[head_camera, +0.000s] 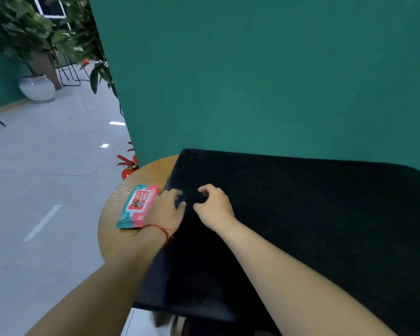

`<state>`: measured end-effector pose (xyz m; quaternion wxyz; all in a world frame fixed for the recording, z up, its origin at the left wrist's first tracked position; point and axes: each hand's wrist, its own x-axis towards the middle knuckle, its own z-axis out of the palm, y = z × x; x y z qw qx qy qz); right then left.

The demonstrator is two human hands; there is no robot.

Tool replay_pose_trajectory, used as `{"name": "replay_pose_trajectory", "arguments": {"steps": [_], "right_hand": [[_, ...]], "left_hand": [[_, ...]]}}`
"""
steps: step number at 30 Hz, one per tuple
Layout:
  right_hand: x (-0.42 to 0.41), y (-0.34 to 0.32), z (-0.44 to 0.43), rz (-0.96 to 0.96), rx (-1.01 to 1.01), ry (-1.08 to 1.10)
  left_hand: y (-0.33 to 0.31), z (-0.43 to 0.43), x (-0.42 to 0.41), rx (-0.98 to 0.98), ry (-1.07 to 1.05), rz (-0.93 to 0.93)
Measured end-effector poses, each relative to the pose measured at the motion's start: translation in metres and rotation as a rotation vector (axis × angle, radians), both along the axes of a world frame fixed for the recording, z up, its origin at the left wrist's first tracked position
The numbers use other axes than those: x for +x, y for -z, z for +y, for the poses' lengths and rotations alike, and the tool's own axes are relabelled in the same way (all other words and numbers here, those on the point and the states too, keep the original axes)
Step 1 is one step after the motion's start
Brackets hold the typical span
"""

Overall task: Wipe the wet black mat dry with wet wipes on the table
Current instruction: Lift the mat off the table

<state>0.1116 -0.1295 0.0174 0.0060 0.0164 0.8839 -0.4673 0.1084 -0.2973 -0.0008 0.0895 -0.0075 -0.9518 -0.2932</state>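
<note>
1. Where the round wooden table (118,241) meets the green wall (252,81), the black mat (313,234) covers most of the top. Its far edge lies against the wall and its near edge hangs over the table's front rim.
2. Only a curved strip of bare wood shows on the left, and the pack of wet wipes (136,206) lies flat there, just beside the mat's left edge.
3. The left hand (166,210) rests across that edge, touching the pack, with its fingers spread onto the mat. A red string (164,232) circles the wrist.
4. The right hand (215,207) is over the mat close to the left hand. Its fingers are curled and the thumb and forefinger bend toward each other with a gap between; I cannot tell if the tips touch the fabric.
5. Right of the hands, the mat lies bare.
6. Left of the table is grey floor (46,166), with a red fire extinguisher (129,169) by the rim and a potted plant (37,88) well away.
</note>
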Motion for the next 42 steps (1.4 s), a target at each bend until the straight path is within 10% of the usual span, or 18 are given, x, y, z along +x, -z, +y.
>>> {"name": "replay_pose_trajectory", "arguments": {"steps": [13, 24, 42], "right_hand": [[0.160, 0.009, 0.251, -0.077, 0.247, 0.214], [0.265, 0.001, 0.322, -0.213, 0.610, -0.270], [0.293, -0.140, 0.385, 0.255, 0.863, 0.461]], "left_hand": [[0.007, 0.191, 0.143, -0.272, 0.684, -0.125], [0.013, 0.240, 0.212, -0.825, 0.722, -0.121], [-0.155, 0.292, 0.211, -0.547, 0.557, 0.317]]}}
